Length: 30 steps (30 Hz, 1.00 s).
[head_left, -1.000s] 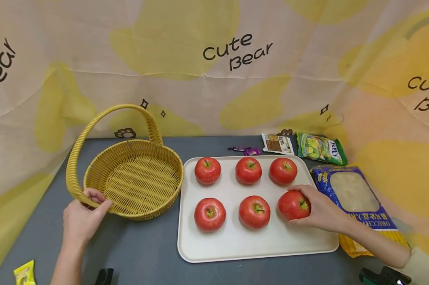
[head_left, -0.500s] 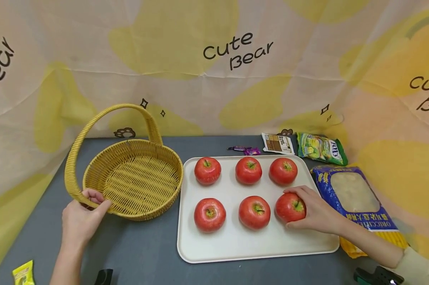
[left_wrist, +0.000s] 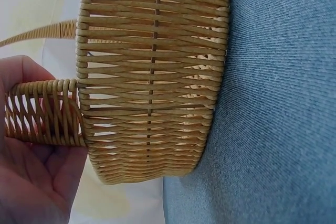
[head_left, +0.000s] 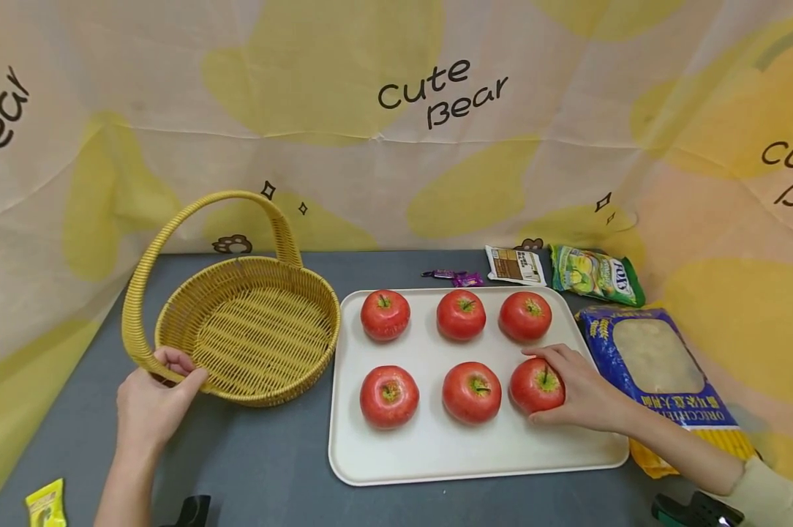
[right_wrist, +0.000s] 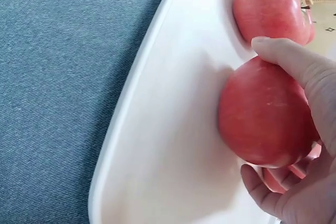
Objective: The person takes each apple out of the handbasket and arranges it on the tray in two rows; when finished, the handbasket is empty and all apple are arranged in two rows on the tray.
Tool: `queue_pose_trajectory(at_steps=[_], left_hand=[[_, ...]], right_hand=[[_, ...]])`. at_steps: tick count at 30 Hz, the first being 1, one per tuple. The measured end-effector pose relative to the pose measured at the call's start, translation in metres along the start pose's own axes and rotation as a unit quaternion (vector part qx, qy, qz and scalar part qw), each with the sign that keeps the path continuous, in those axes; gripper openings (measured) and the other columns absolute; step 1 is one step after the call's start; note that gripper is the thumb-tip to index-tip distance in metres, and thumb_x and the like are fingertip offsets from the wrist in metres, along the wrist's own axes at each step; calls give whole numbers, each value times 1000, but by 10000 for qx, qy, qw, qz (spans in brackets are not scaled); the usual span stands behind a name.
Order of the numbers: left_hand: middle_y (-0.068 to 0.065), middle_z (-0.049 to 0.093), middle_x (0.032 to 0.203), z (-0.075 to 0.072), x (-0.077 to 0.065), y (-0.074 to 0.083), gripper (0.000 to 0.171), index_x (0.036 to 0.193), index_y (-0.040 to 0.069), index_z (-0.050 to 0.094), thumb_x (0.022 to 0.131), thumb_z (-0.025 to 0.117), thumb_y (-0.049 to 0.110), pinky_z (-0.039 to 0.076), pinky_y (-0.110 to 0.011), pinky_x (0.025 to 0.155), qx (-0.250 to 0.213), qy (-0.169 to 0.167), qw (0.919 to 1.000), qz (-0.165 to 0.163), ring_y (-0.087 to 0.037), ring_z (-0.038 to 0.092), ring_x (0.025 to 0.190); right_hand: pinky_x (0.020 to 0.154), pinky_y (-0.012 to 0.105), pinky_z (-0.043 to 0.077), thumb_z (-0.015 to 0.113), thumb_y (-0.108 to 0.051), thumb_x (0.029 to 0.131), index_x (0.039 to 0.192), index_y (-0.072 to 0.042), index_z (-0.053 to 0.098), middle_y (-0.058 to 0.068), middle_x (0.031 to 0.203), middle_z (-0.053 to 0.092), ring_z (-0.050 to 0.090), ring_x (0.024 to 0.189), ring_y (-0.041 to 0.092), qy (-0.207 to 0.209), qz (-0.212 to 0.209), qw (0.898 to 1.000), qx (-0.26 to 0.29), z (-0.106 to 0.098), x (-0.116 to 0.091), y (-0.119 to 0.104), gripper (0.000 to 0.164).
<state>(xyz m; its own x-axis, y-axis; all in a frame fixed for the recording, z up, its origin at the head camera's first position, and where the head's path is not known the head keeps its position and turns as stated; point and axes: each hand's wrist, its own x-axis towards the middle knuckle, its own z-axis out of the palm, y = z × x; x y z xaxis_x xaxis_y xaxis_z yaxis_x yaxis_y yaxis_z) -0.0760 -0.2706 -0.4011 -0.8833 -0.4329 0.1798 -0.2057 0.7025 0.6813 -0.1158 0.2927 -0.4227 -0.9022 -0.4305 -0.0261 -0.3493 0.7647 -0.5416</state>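
Note:
My left hand (head_left: 151, 406) grips the near foot of the handle on a yellow woven basket (head_left: 265, 394), fingers and thumb around it. In the left wrist view the thumb and fingers wrap the handle (left_wrist: 44, 111) beside the basket's wall. My right hand (head_left: 587, 389) holds a red apple (head_left: 533, 388) at the front right of a white tray (head_left: 429, 457). Its thumb and fingers curl round the apple's side, as the right wrist view also shows. Several other red apples stand on the tray in two rows, among them the front middle apple (head_left: 470, 395).
Behind the tray lie purple-wrapped candies (head_left: 465, 279), a brown-and-white packet (head_left: 515, 266) and a green snack bag (head_left: 595, 275). A blue-and-yellow pasta bag (head_left: 660, 359) sits under the right forearm. A yellow sachet (head_left: 45, 505) is at the near left.
The right hand has shifted the front right apple slightly leftward on the tray and turned its stem upward, mostly in the first half second. The left hand and basket stay in place.

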Motion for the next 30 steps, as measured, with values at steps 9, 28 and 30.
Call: queue_pose_trajectory(at_steps=[9, 28, 30], left_hand=[[4, 55, 64, -1, -2, 2, 12, 81, 12, 61, 78, 71, 17, 33, -26, 58, 47, 57, 10000, -17, -10, 47, 59], [5, 58, 69, 7, -2, 4, 12, 85, 12, 62, 81, 70, 19, 35, -22, 59, -172, -44, 9998, 16, -8, 49, 63], [9, 61, 74, 8, -4, 5, 17, 93, 13, 63, 83, 72, 23, 38, -17, 63, -504, -38, 9987, -80, -4, 52, 69]], right_hand=[[74, 35, 53, 87, -43, 68, 130, -13, 51, 7, 119, 51, 51, 108, 27, -104, 53, 9997, 204, -6, 1, -4, 78], [73, 29, 51, 83, -47, 71, 129, -14, 53, 5, 119, 53, 51, 107, 25, -203, 216, 9995, 121, -9, -4, 0, 73], [76, 34, 52, 80, -48, 75, 128, -13, 55, 4, 118, 56, 52, 107, 25, -164, 160, 9997, 78, -9, -1, 0, 69]])
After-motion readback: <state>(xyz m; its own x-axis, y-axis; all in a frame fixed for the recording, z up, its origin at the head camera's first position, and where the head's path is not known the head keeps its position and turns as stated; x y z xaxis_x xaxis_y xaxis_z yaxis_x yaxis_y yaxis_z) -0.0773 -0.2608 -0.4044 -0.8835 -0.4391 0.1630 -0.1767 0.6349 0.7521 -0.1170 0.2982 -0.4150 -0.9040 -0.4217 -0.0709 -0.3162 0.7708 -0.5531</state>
